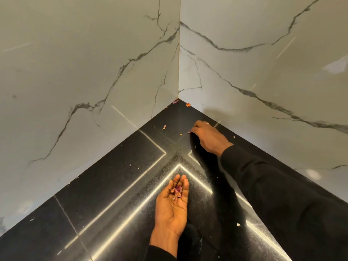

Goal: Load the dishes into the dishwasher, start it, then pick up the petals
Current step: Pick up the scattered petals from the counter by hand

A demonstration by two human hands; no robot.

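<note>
Right hand (209, 137) knuckles up, fingers curled down onto the black table (105, 185), tips bunched at a tiny red petal scrap (189, 132); impossible to tell whether pinched or merely touched. Ring (206, 123) on one finger, black sleeve (263, 185) trailing back to the right. Just left of the fingertips, a pale crumb (180, 134) and, a little farther, a pink petal (164, 126), both lying free on bare surface. Farther ahead, deep in the corner, an orange petal (188, 104) against the foot of the right marble wall (263, 72), and a pink petal piece (175, 101) at the very seam where the left marble wall (84, 72) meets it. Just right of the right hand, that wall's base edge, leaving little room on that side; open table to its left and toward the body. Nearer the body, left hand (172, 202) palm up, fingers nearly straight and lightly cupped, cradling a small heap of petals (177, 191) above the table. Around it, wide bare table with bright reflected strips, and a white flake (238, 224) off to its right.
</note>
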